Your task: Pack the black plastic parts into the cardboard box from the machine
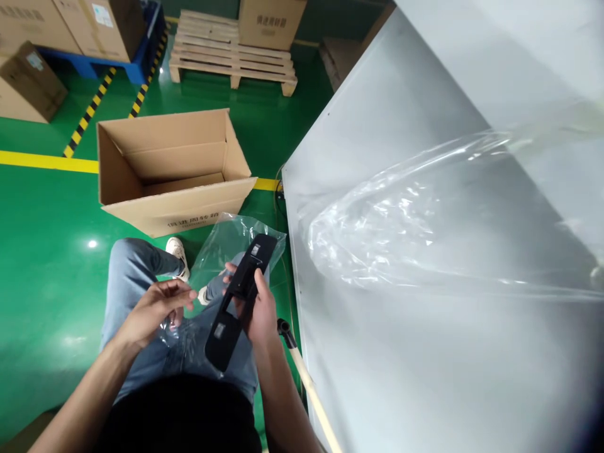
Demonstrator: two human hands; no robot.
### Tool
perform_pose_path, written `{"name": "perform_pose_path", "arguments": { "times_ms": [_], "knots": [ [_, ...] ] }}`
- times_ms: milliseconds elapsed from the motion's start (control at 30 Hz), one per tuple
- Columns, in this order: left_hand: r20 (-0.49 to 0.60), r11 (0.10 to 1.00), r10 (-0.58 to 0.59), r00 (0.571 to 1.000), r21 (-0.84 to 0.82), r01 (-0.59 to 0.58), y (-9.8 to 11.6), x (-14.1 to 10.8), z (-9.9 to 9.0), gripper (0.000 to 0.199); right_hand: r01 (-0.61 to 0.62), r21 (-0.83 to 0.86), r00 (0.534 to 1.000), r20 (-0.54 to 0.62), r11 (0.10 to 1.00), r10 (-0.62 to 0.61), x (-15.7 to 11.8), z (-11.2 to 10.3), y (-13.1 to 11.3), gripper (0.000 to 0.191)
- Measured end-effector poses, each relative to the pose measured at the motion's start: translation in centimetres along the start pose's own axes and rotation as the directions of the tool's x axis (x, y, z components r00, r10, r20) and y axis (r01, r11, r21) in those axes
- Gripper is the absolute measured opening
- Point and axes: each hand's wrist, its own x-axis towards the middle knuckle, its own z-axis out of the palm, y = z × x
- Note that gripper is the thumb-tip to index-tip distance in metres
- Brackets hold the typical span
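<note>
My right hand (262, 311) grips a long black plastic part (225, 340) with rounded ends, a slot in its middle and small pale labels. The part is tilted over my lap, its upper end to the right. To its left, my left hand (163, 305) is closed on a clear plastic bag (221, 239), the fingers pinched together. The thin film spreads behind the black part, over my knees and toward the box. How much of the part lies inside the bag I cannot tell.
An open cardboard box (177, 214) stands on the green floor ahead. At right, a large grey-white surface (401, 352) carries another clear plastic bag (377, 233). A pale pole (314, 396) leans beside my right arm. Behind are a wooden pallet (207, 41) and closed cartons (271, 22).
</note>
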Motion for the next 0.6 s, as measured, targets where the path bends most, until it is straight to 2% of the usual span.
{"name": "perform_pose_path", "arguments": {
  "times_ms": [133, 200, 333, 467, 600],
  "knots": [
    [0.066, 0.997, 0.031, 0.997, -0.067, -0.027, 0.2, -0.4, -1.0, 0.046, 0.025, 0.032, 0.999, 0.022, 0.999, -0.026, 0.1, 0.2, -0.5, 0.033],
    [0.135, 0.995, 0.045, 0.99, -0.089, -0.033, 0.1, -0.5, -1.6, 0.06, 0.041, 0.036, 0.998, 0.037, 0.999, -0.042, 0.1, 0.3, -0.6, 0.033],
    [0.246, 0.994, -0.045, 0.968, -0.086, 0.068, -0.4, -0.5, -1.5, 0.076, 0.039, 0.011, 0.996, 0.081, 0.999, -0.04, 0.2, 0.6, -0.6, 0.04],
    [0.321, 0.992, -0.079, 0.944, -0.067, 0.106, -1.4, -0.3, -0.2, 0.072, -0.003, -0.018, 0.995, 0.096, 1.0, 0.004, 0.0, 1.0, 0.0, 0.043],
    [0.311, 0.995, -0.064, 0.948, -0.05, 0.084, -2.2, -0.2, 0.8, 0.055, -0.008, -0.067, 0.996, 0.084, 0.998, 0.013, 0.0, 1.3, 0.9, 0.04]
  ]
}}
